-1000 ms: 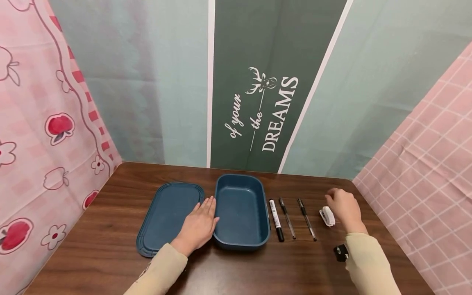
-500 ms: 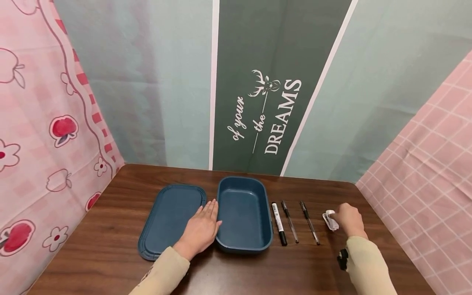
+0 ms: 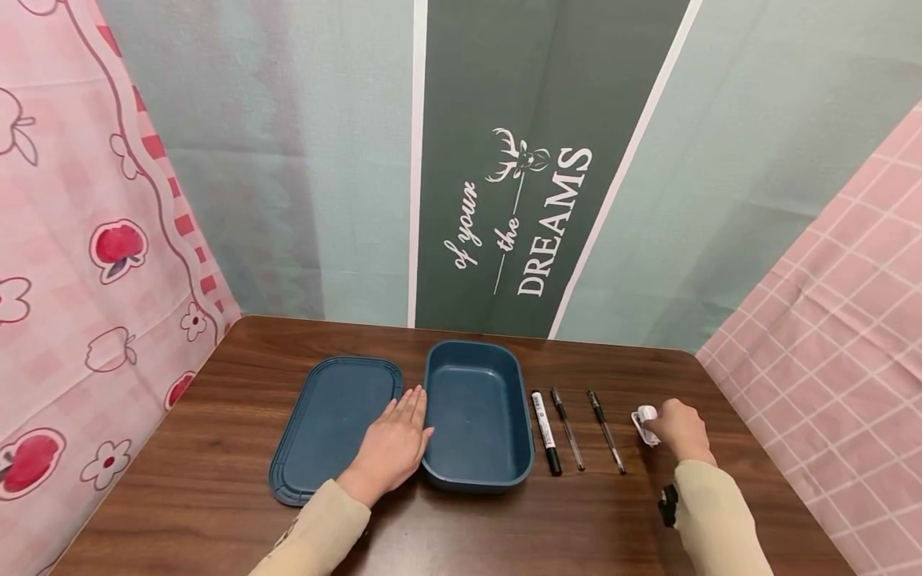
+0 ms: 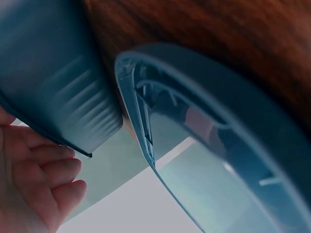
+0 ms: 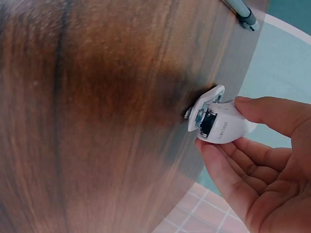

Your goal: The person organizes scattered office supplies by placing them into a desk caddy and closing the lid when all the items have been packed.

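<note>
A small white stapler (image 3: 643,425) lies on the brown table (image 3: 216,496) at the right, and my right hand (image 3: 677,432) pinches it between thumb and fingers; the right wrist view shows the stapler (image 5: 218,124) with the fingers (image 5: 228,165) curled round it. My left hand (image 3: 392,444) lies flat, fingers straight, on the right edge of the dark blue lid (image 3: 331,424), beside the open blue box (image 3: 475,416). In the left wrist view the lid (image 4: 53,82) and the box rim (image 4: 204,121) fill the frame.
A black-and-white marker (image 3: 545,432) and two thin black pens (image 3: 567,428) (image 3: 605,432) lie in a row between the box and the stapler. Patterned cloth walls close in the table at left, back and right. A black wrist device (image 3: 667,506) sits on my right sleeve.
My right hand came down from above the stapler and closed its fingers round it. The left hand has stayed on the lid.
</note>
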A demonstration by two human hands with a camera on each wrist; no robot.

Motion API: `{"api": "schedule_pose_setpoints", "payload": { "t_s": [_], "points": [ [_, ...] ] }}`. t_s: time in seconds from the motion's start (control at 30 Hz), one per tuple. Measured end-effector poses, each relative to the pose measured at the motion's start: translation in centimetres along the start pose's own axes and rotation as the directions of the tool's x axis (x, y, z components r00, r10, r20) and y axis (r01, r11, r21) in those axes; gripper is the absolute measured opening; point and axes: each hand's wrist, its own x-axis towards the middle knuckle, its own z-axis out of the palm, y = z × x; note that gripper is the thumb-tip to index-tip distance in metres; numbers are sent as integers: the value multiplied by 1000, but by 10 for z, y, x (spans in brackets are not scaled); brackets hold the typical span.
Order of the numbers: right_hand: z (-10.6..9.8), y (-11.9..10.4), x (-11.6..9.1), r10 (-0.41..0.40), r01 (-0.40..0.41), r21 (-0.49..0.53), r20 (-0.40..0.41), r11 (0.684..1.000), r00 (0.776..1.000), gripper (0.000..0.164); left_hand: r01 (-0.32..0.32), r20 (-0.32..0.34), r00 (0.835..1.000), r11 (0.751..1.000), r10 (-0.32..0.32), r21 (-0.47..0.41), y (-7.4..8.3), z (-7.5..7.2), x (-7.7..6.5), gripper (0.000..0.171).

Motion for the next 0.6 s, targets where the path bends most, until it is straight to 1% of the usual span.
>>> {"api": "schedule_pose_setpoints", "payload": {
  "t_s": [0.17,0.37,0.6],
  "points": [
    [1,0,0,4,-4,9,-15,1000,1000,34,5,-1,1000,1000,-5,-6,1,0,0,53],
    [4,3,2,-3,3,24,-19,1000,1000,36,7,-18,1000,1000,-8,-13,1,0,-1,53],
    [4,13,2,-13,14,65,-11,998,1000,35,-3,-53,999,1000,4,17,2,3,-1,53]
  ]
}}
